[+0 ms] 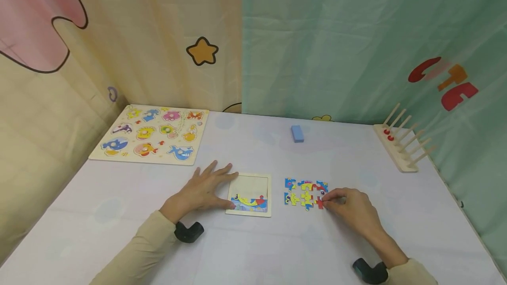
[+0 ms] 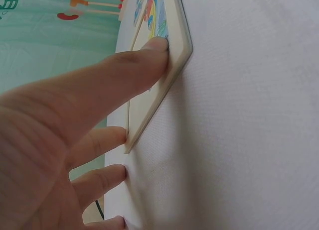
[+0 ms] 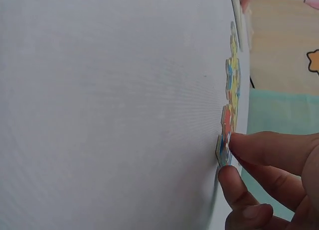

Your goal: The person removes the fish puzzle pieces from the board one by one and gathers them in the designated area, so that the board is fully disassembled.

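Observation:
My left hand is spread, its thumb pressing the lower left corner of a square wooden puzzle tray. One fingertip touches the tray's left side, while the other fingers rest on the table. Along the tray's bottom lies a row of fitted jigsaw pieces; bare wood shows above it. To the right, several loose jigsaw pieces lie in a loose grid on the table. My right hand pinches a red and blue jigsaw piece at the grid's lower right, between thumb and fingertips.
A wooden board of sea animal shapes lies at the back left. Near the back middle is a blue block. A wooden stand with pegs and red beads stands at the far right. Curtains hang behind the table.

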Motion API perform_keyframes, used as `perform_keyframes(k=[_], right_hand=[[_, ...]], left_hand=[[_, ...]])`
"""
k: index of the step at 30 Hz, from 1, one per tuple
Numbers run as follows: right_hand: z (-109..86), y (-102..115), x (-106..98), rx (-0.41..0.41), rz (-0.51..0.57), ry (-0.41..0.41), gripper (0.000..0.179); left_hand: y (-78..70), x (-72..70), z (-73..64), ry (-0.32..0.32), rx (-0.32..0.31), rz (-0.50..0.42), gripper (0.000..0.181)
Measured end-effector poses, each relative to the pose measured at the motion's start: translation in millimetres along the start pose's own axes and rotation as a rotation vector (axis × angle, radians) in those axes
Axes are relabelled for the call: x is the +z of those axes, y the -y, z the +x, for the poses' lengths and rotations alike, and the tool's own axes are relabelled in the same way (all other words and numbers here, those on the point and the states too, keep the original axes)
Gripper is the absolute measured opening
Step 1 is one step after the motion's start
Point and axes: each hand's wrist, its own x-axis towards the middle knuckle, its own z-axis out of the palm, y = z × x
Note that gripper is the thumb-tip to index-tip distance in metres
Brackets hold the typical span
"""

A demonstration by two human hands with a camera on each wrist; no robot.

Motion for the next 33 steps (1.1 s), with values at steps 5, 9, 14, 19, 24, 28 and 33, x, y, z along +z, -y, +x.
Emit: perform_keyframes(k=[5,9,14,19,24,28,33], right_hand=[[-1.6,5,-3,-0.011,-0.023,-0.064,0.009],[-0.7,16,-2,-0.028,0.033,-0.054,0.012],[4.9,40,13,-0.137,0.116,-0.017,0.008],[12.1,72,39,-0.277,0.126,0.072,0.015],[18.3,108,61,-0.424,0.088,0.189,0.025],[24.3,131,72,-0.510,0.079,0.270,0.034],[26.2,145,83,-0.534,0.046,0.326,0.037]], left_hand=[[-0.1,0.5,0.5,0.001,0.001,0.011,0.085],[-0.3,-0.1,0.3,0.004,-0.006,0.013,0.085],[0.3,-0.2,0.4,0.007,-0.009,0.010,0.084],[1.1,1.1,1.0,0.008,-0.005,0.010,0.084],[1.6,0.9,2.1,0.004,-0.004,0.023,0.085],[2.0,0.0,2.4,0.004,-0.001,0.024,0.085],[2.6,0.4,2.2,0.004,0.006,0.015,0.085]])
